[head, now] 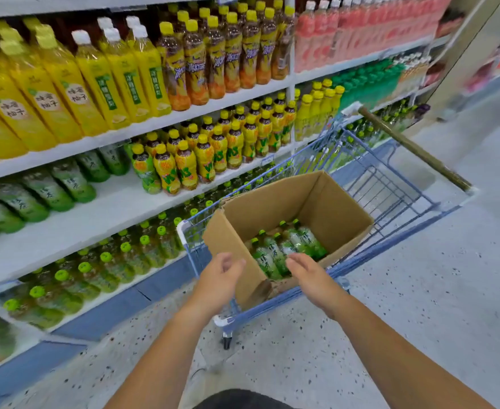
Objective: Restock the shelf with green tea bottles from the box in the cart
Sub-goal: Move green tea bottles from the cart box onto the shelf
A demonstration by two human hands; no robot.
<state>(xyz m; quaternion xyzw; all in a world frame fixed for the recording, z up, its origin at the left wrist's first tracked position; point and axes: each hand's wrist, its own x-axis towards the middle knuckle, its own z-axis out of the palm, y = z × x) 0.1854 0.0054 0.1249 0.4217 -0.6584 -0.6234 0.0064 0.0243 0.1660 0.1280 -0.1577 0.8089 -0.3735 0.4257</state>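
An open cardboard box [325, 202] sits in a blue wire cart [396, 184]. Several green tea bottles [284, 246] with green caps lie in its bottom. My left hand [222, 276] hovers by the box's near left flap, fingers relaxed, holding nothing. My right hand [307, 274] is stretched over the box's near edge just above the bottles, fingers straight and empty. On the shelf [75, 219] to the left, a row of green tea bottles [42, 190] stands at the back, with bare white shelf in front of it.
Yellow juice and iced tea bottles [125, 81] fill the upper shelves; green-capped bottles [110, 261] line the bottom shelf. The cart's wooden handle [411, 146] points away at the right. Speckled floor [419, 290] lies open to the right of the cart.
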